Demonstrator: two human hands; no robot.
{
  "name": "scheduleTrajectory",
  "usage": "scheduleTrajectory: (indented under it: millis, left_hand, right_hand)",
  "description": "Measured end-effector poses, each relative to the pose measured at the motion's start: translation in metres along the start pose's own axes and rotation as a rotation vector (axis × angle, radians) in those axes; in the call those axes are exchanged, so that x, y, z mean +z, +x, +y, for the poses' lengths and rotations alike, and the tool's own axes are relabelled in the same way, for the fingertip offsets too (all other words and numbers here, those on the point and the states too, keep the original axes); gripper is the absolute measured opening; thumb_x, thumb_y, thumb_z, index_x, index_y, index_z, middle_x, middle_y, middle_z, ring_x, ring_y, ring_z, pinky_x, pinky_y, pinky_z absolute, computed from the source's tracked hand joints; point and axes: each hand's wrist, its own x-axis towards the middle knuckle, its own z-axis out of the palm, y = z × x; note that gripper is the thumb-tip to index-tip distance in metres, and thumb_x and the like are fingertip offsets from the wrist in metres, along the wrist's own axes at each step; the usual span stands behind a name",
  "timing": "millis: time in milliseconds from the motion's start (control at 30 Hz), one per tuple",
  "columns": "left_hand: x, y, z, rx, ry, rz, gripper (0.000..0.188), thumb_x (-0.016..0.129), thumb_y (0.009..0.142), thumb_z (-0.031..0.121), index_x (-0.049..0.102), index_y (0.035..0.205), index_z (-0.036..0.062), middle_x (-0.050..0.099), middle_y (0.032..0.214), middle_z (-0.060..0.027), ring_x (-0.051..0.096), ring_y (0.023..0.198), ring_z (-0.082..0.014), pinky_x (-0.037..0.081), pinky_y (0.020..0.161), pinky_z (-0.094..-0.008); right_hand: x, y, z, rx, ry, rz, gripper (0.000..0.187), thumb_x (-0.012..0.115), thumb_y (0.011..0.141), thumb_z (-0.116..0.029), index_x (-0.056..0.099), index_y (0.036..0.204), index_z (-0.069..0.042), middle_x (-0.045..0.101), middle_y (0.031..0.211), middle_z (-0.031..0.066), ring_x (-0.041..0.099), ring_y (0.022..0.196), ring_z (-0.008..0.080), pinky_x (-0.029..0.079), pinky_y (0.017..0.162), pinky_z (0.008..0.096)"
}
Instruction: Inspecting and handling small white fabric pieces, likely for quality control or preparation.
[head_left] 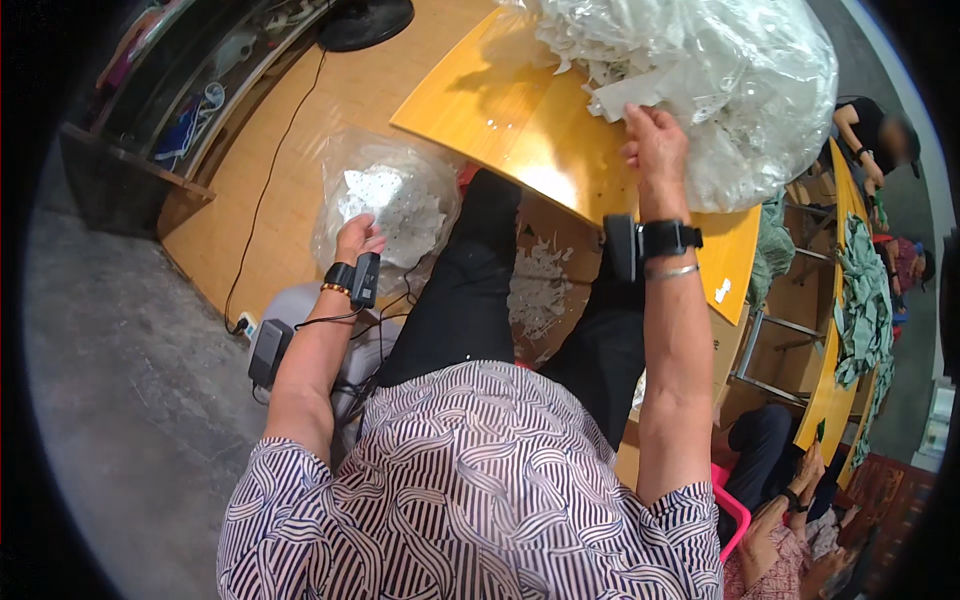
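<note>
The right hand (655, 145) is reaching over the yellow table (480, 115), its fingers bending at the near edge of a white piece (632, 96). That piece is lying just beyond the fingertips and touching them; whether they are pinching it cannot be told. Past this grip and to its right, a big clear bag (765, 110) is bulging with more white scraps (610, 50).

The left hand (358, 237) is hovering at a smaller clear bag (330, 200), fingers curling loosely; whether they are holding anything cannot be told. White pieces (395, 205) are filling that bag, just ahead and to the right of these fingers. Between the two grips, loose scraps (540, 290) are lying lower down, between the person's legs.
</note>
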Motion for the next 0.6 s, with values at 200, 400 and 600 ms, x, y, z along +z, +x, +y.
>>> scheduleTrajectory:
  millis: [200,400,600]
  left_hand:
    - [0.04,-0.078,0.017,0.148,-0.197,-0.317,0.031,0.057,0.08,0.015,0.051,0.109,0.0058,0.06,0.082,-0.0094,0.062,0.071,-0.0254,0.05,0.065,-0.0309]
    - [0.107,-0.149,0.026,0.263,-0.119,-0.731,0.023,0.056,0.081,0.01,0.056,0.101,0.0008,0.063,0.08,-0.0099,0.063,0.078,-0.024,0.051,0.068,-0.0307]
    - [0.156,-0.171,-0.033,-0.419,-0.179,-1.031,0.038,0.056,0.083,0.036,0.057,0.099,0.0015,0.062,0.089,-0.0142,0.061,0.084,-0.0284,0.049,0.075,-0.0392]
  right_hand:
    - [0.002,-0.041,0.009,0.043,0.003,-0.128,0.013,0.062,0.077,-0.015,0.059,0.078,-0.002,0.054,0.067,-0.0013,0.048,0.055,0.0072,0.038,0.051,0.0197]
    - [-0.018,-0.115,0.019,-0.022,0.157,-0.322,0.013,0.062,0.074,-0.012,0.06,0.075,0.001,0.053,0.065,-0.0022,0.046,0.06,0.0049,0.036,0.055,0.0181]
    - [-0.041,-0.146,0.039,0.113,0.268,-0.366,0.01,0.061,0.073,-0.009,0.058,0.077,0.0,0.055,0.069,-0.0018,0.048,0.064,0.005,0.039,0.06,0.019]
